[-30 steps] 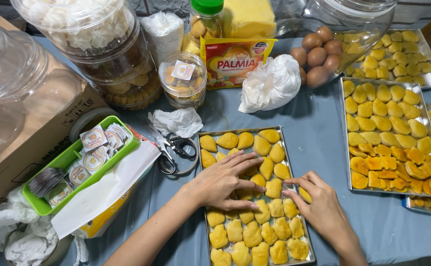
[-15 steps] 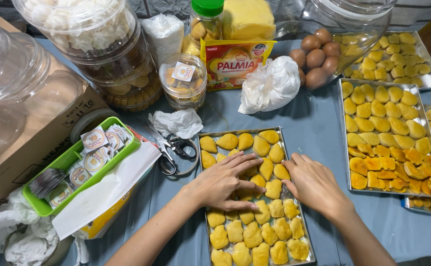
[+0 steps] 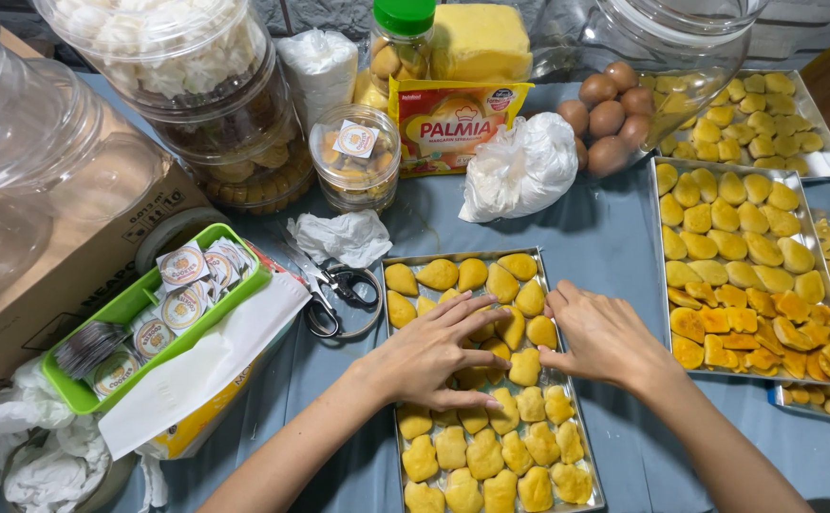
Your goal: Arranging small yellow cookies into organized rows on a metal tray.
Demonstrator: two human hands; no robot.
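Yellow cookies fill a metal tray on the blue tabletop. Both hands rest palm-down on the middle rows: left hand and right hand, fingers spread flat and open, gripping nothing. The step appears to be aligning pieces; further shifting would call for light fingertip pushes. Scissors lie just beside the tray's left rim, a second tray near its right; open cloth remains between.

Yellow-red sachet behind labelled tub
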